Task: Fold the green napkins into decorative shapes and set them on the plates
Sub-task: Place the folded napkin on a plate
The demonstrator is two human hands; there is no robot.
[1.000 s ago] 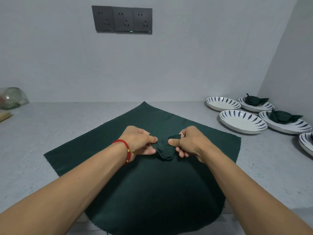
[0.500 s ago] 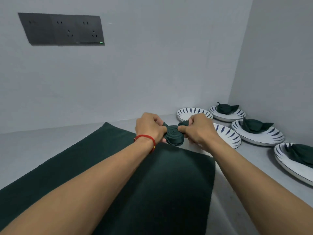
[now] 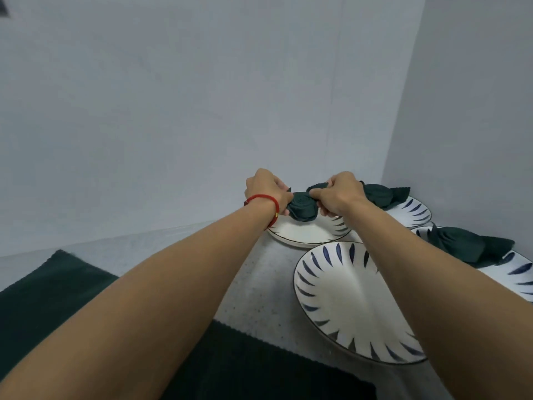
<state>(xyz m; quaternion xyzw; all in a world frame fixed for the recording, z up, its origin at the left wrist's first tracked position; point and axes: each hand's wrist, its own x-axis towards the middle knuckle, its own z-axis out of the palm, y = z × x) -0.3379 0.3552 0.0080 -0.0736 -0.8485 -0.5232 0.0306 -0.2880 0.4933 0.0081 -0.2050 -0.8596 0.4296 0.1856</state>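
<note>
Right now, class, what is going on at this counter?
A person holds a rolled, rose-shaped green napkin between the left hand and the right hand, above the far empty plate. The nearer plate is also empty. Two plates to the right already carry folded napkins. A green cloth lies on the counter.

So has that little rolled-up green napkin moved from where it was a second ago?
Yes. The rolled napkin, gripped by the left hand and right hand, has left the flat green cloth and now sits over the far plate, to the right.
</note>
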